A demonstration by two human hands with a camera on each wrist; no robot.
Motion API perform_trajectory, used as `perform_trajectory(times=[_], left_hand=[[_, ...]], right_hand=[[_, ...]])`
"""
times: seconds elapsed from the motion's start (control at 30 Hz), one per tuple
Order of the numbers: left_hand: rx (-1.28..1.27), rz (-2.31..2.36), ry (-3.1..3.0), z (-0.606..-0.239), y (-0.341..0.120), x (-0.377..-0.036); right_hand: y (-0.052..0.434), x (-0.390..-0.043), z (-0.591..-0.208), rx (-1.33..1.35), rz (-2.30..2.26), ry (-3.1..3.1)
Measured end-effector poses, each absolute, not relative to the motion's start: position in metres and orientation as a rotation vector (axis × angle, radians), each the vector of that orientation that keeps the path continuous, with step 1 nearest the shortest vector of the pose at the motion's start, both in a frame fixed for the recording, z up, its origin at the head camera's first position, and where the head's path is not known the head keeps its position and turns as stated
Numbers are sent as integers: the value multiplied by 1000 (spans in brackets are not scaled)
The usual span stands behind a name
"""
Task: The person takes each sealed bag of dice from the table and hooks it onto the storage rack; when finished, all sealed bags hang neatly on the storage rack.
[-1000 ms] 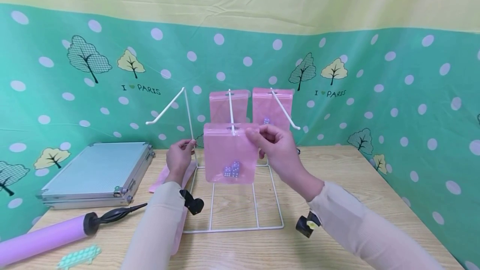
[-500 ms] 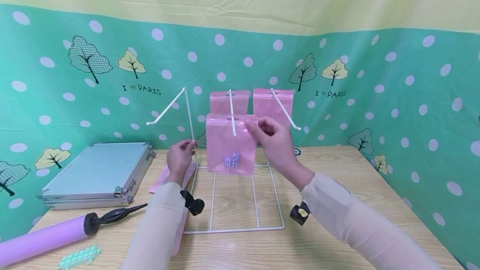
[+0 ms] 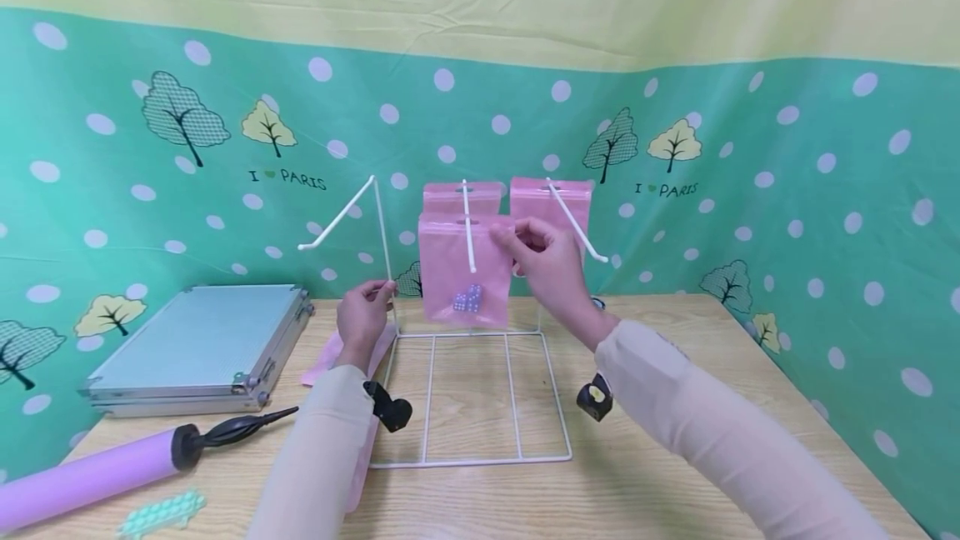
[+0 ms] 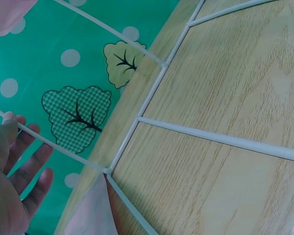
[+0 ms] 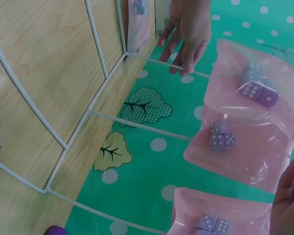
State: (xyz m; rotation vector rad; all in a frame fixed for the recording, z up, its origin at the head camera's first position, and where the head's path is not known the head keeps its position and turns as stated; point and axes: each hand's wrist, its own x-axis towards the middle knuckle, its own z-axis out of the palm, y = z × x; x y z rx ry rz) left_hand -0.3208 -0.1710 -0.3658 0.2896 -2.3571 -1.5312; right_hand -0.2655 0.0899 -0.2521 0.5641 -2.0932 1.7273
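- Head view, centre: right hand (image 3: 551,261) fingers pinch a pink plastic dice pouch (image 3: 465,273) on the white wire rack's (image 3: 465,394) middle peg.
- Left hand (image 3: 363,315) fingers grip its upright; likely next: slide the pouch back.

Left side of the wooden table (image 3: 675,473), bystanders only.
Silver case (image 3: 191,348) lying flat near the left edge; purple pump (image 3: 97,473) at the front-left corner, teal bubble toy (image 3: 157,513) just beside it, touching nothing.
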Motion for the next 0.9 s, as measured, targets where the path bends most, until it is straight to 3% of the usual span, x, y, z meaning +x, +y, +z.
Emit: perform_trajectory(times=[0.9], left_hand=[[304, -1554, -2356, -366, -172, -323]], right_hand=[[82, -298, -239, 491, 1576, -2233]])
